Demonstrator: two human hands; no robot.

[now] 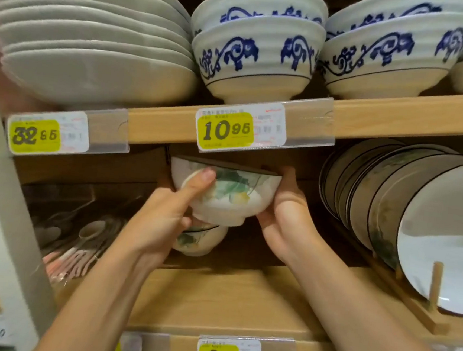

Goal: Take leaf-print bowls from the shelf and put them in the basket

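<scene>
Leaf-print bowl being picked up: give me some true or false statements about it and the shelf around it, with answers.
1. The left hand and right hand both hold the leaf-print bowl. True.
2. That bowl sits on the shelf board. False: it is held up above a second leaf-print bowl.
3. The blue-patterned bowls stand one level higher. True.
4. The plates to the right lie flat in a stack. False: they stand on edge in a wooden rack.
5. The price tag just above the held bowl reads 10.95. True.
</scene>
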